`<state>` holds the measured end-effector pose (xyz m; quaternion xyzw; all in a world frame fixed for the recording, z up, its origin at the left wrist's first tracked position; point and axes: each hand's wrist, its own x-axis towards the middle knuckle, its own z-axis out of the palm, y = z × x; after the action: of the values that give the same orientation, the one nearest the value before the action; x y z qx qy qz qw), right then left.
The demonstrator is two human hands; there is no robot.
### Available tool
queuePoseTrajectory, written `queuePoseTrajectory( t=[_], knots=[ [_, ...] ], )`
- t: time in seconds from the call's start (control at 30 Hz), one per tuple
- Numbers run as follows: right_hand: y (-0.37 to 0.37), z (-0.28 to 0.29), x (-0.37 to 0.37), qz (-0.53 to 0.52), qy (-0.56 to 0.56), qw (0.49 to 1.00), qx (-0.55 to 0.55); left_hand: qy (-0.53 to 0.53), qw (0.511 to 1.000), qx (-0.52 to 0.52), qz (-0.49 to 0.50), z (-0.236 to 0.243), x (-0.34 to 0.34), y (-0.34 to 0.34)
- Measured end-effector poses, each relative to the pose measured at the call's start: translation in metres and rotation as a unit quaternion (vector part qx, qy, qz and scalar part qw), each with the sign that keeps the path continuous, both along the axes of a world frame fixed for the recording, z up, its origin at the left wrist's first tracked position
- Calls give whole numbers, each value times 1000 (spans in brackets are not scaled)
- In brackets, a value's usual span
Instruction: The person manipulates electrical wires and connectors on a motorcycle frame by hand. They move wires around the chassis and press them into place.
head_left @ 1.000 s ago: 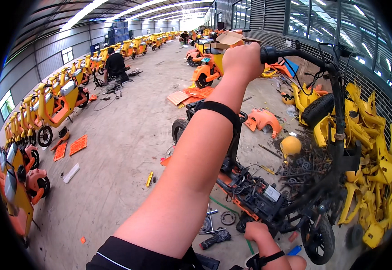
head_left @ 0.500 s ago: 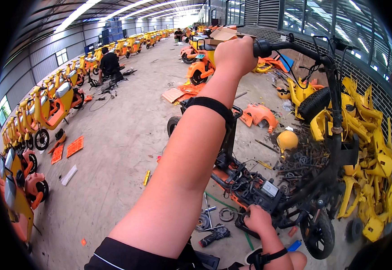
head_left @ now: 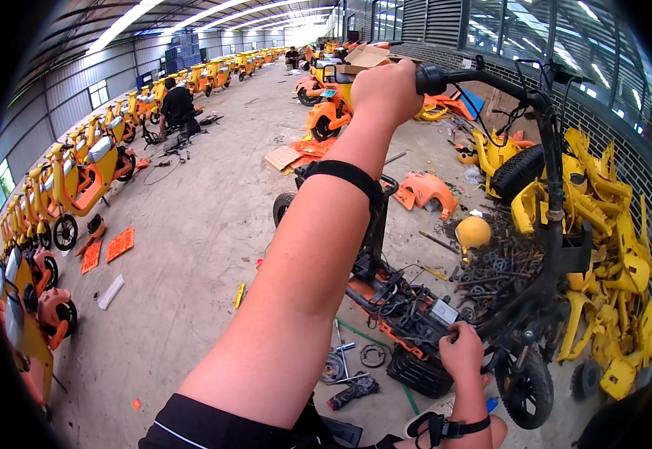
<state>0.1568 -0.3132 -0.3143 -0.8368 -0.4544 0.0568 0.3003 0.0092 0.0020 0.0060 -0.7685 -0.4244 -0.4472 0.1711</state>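
My left hand (head_left: pixel 387 91), its arm stretched up across the view, is closed round the end of a black handlebar (head_left: pixel 483 75). The bar belongs to a stripped scooter frame (head_left: pixel 556 172) with a black front wheel (head_left: pixel 524 385). Low on the right, my right hand (head_left: pixel 461 349) is at the frame's floor section, fingers curled beside a silver-topped box (head_left: pixel 444 310) and dark wiring (head_left: pixel 404 299). What lies in those fingers is hidden. Left of this hand, a black ribbed part (head_left: pixel 419 372) hangs or rests by the orange-edged frame.
A power drill (head_left: pixel 354 391), a metal ring (head_left: pixel 372 355) and a yellow tool (head_left: pixel 240 295) lie on the floor. Yellow body panels (head_left: pixel 622 299) are heaped by the brick wall. Rows of scooters (head_left: pixel 79 179) line the left; a person (head_left: pixel 179 108) crouches beside them.
My right hand has moved up and right from the black ribbed part, which now shows more fully. The left hand keeps its hold on the handlebar; the view has shifted slightly.
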Motion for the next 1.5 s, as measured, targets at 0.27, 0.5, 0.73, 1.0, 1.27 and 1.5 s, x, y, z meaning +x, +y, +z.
queuePoseTrajectory(
  t=[0.27,0.5,0.73,1.0,1.27,1.5],
  knots=[
    [-21,20,19,-49,-24,997,48,3,1000,-1,-2,-1,-1,2],
    [-38,31,35,-79,-60,986,137,-23,998,54,-11,-4,2,6],
    [-25,28,33,-77,-49,994,64,34,998,6,47,0,-3,-1],
    [-27,28,36,-82,-41,995,45,-29,1000,10,-8,0,4,-19],
    [-22,18,38,-33,-8,995,96,-10,1000,15,-2,1,0,-25],
    [-12,11,24,31,19,993,114,-28,999,-24,1,3,2,-28]
  ],
)
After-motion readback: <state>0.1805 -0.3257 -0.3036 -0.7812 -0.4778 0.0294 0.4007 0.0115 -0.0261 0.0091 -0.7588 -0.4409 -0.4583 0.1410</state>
